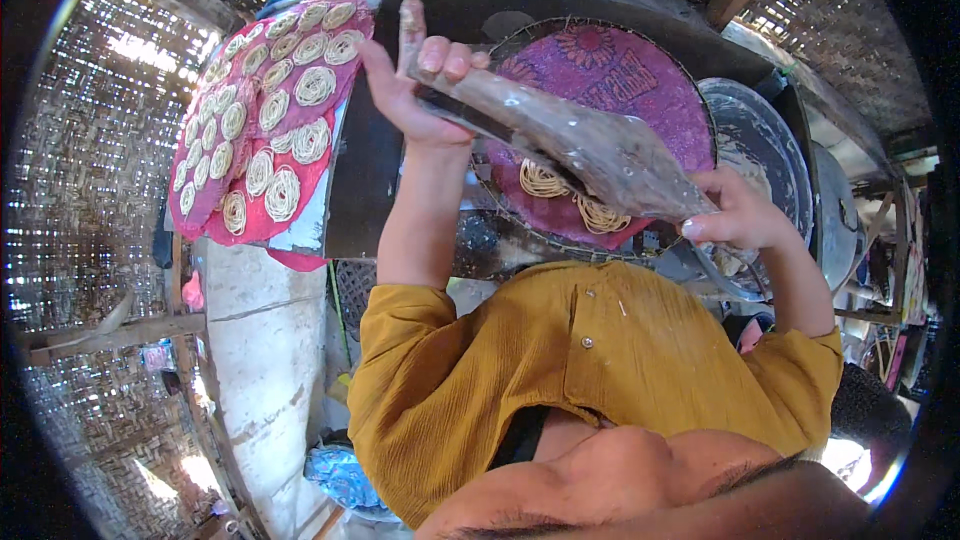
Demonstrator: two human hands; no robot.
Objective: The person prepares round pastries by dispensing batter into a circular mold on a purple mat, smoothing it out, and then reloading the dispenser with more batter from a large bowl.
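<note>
A long, worn grey-brown wooden tool is held slantwise in front of me, its left end farther away and its right end nearer. My left hand has some fingers curled over its left end, with the thumb and forefinger sticking out. At the other end my right hand grips between thumb and fingers. A dark slot or gap runs along the tool's near side. Beneath it, two pale noodle coils lie near the front of a purple cloth, which covers a round tray. The tool hides part of this cloth.
To the left, red and pink cloths carry many rows of noodle coils. At right stand a dark wet basin and a rounded metal vessel. Woven bamboo walls enclose the space. A blue plastic bag sits low at left.
</note>
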